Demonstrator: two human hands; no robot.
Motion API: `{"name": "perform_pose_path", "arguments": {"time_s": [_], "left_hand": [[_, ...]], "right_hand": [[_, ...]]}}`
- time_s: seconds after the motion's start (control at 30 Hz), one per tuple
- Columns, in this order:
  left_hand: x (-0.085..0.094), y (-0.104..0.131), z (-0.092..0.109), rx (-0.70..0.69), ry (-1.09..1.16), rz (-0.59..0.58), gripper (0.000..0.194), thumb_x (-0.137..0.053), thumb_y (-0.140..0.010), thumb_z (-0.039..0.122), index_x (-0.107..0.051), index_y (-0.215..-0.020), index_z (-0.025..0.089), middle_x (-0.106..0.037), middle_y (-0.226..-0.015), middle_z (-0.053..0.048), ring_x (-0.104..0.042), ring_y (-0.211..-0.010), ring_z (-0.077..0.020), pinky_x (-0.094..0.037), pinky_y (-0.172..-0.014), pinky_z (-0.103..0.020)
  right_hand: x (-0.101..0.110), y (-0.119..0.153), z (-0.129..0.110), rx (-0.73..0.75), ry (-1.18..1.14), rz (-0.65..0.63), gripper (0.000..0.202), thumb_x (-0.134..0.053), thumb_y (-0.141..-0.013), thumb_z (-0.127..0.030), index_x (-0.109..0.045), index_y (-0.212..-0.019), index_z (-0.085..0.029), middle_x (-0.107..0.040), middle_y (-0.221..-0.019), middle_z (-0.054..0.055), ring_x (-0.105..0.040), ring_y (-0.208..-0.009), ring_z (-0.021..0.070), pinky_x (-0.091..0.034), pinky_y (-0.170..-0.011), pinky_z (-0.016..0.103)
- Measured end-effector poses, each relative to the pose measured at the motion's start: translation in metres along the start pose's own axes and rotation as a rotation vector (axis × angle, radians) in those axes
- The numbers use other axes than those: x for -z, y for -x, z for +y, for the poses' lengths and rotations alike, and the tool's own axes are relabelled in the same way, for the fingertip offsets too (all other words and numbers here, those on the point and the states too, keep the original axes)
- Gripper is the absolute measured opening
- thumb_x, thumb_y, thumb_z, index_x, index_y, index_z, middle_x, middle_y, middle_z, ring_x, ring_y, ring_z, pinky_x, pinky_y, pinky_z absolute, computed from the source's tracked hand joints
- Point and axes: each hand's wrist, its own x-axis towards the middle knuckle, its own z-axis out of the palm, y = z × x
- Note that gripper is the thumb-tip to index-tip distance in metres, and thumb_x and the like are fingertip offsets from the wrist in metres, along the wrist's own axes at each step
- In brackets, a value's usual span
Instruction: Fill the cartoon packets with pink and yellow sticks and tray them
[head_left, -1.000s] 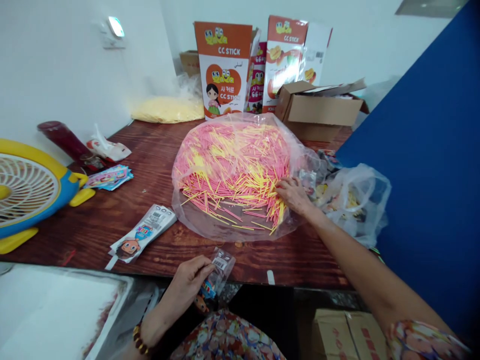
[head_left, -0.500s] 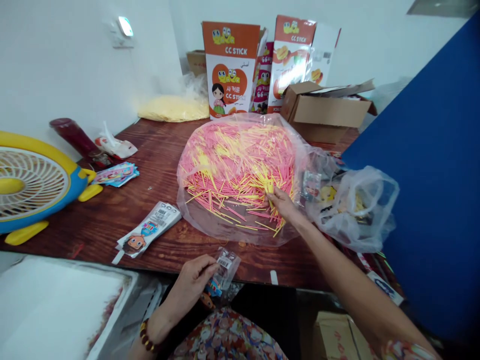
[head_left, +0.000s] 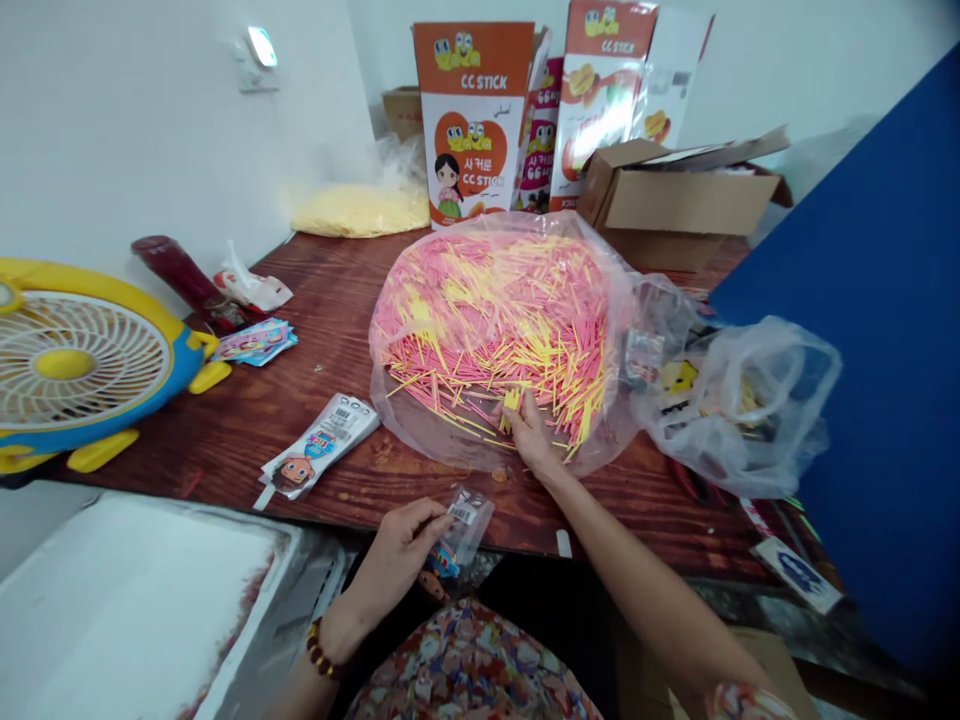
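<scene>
My right grip (head_left: 532, 435) is closed on a small bunch of yellow sticks (head_left: 512, 399), over the near side of the big bag (head_left: 420, 435). My left grip (head_left: 403, 548) pinches a clear pouch (head_left: 474, 518) by the front edge of the table (head_left: 322, 290).

The bunch could shed a few sticks if my fingers loosen; pressing too hard might snap them, as they look thin and probably brittle. If my wrist catches the bag's loose film, it could drag loose sticks onto the table. The pouch seems slick and is held at one side, so a weak pinch could let it fall. I cannot tell whether its mouth is open.

The held sticks look straight and bright yellow; those in the bag lie heaped at all angles, pink and yellow mixed. The pouch carries a barcode, with blue print lower down.
</scene>
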Motion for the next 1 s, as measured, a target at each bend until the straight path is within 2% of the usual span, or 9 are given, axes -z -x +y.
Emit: {"name": "perform_pose_path", "arguments": {"time_s": [0.1,0.23,0.33,0.5,0.6,0.7,0.83,0.9,1.0], "left_hand": [[0.002,-0.001,0.0,0.01,0.005,0.005,0.034,-0.05,-0.093,0.042,-0.063,-0.074,0.018,-0.06,-0.073,-0.001,-0.053,-0.072,-0.0156,-0.041,-0.067,-0.024],[0.001,-0.004,-0.002,0.027,0.021,0.026,0.032,-0.051,-0.092,0.042,-0.063,-0.074,0.018,-0.06,-0.072,-0.001,-0.052,-0.07,-0.0152,-0.04,-0.066,-0.024],[-0.001,-0.004,-0.003,0.026,0.039,0.018,0.032,-0.052,-0.092,0.042,-0.063,-0.075,0.017,-0.059,-0.072,0.0,-0.052,-0.071,-0.0149,-0.04,-0.067,-0.024],[-0.002,-0.001,-0.005,0.022,0.034,0.005,0.032,-0.051,-0.093,0.041,-0.064,-0.077,0.017,-0.06,-0.075,-0.001,-0.052,-0.073,-0.0149,-0.04,-0.069,-0.024],[0.0,0.0,-0.005,0.03,0.042,0.011,0.032,-0.052,-0.093,0.041,-0.064,-0.077,0.017,-0.06,-0.075,-0.001,-0.052,-0.073,-0.0149,-0.04,-0.069,-0.024],[0.001,-0.001,-0.005,0.034,0.058,0.023,0.032,-0.053,-0.093,0.042,-0.063,-0.076,0.017,-0.058,-0.074,0.0,-0.05,-0.072,-0.0144,-0.039,-0.068,-0.024],[0.0,-0.001,-0.007,0.026,0.072,0.023,0.031,-0.054,-0.093,0.041,-0.063,-0.075,0.017,-0.058,-0.074,0.001,-0.051,-0.071,-0.0139,-0.039,-0.068,-0.023],[-0.001,-0.001,-0.007,0.023,0.089,0.032,0.031,-0.055,-0.093,0.041,-0.064,-0.075,0.017,-0.058,-0.073,0.001,-0.051,-0.071,-0.0138,-0.039,-0.067,-0.023],[0.0,-0.006,-0.003,0.011,0.138,0.072,0.029,-0.056,-0.092,0.041,-0.066,-0.078,0.017,-0.059,-0.073,0.001,-0.051,-0.069,-0.0135,-0.039,-0.065,-0.023]], "right_hand": [[0.004,-0.001,-0.005,0.009,-0.09,0.082,0.031,-0.055,-0.085,-0.045,-0.054,-0.11,-0.026,-0.07,-0.095,0.004,-0.067,-0.085,0.0208,-0.054,-0.082,0.037],[0.01,0.001,0.001,-0.044,-0.029,0.059,0.028,-0.061,-0.081,-0.051,-0.061,-0.092,-0.025,-0.071,-0.089,0.004,-0.067,-0.086,0.0227,-0.053,-0.084,0.039],[0.01,0.003,0.008,-0.065,0.007,0.045,0.033,-0.062,-0.079,-0.057,-0.062,-0.086,-0.025,-0.071,-0.084,0.004,-0.066,-0.083,0.0227,-0.052,-0.084,0.04],[0.008,0.001,-0.002,-0.102,-0.037,0.06,0.034,-0.06,-0.08,-0.058,-0.058,-0.087,-0.025,-0.069,-0.08,0.004,-0.063,-0.072,0.021,-0.052,-0.074,0.037],[0.007,0.003,-0.008,-0.028,-0.006,0.085,0.027,-0.057,-0.083,-0.051,-0.057,-0.091,-0.025,-0.068,-0.085,0.003,-0.06,-0.075,0.0197,-0.048,-0.071,0.033],[0.007,0.009,-0.005,0.035,0.098,0.068,0.021,-0.056,-0.084,-0.044,-0.058,-0.092,-0.024,-0.065,-0.086,0.001,-0.058,-0.078,0.0192,-0.045,-0.073,0.032],[0.007,0.014,0.005,0.021,0.14,0.08,0.021,-0.057,-0.083,-0.042,-0.062,-0.094,-0.024,-0.065,-0.08,0.0,-0.056,-0.076,0.0198,-0.043,-0.073,0.032],[0.008,0.011,0.004,-0.013,0.086,0.097,0.021,-0.06,-0.081,-0.044,-0.062,-0.086,-0.024,-0.065,-0.074,0.0,-0.055,-0.07,0.0186,-0.042,-0.069,0.031],[0.007,0.004,-0.01,-0.057,-0.181,0.164,0.028,-0.067,-0.075,-0.049,-0.061,-0.085,-0.024,-0.064,-0.069,-0.003,-0.056,-0.063,0.0167,-0.044,-0.064,0.031]]}}
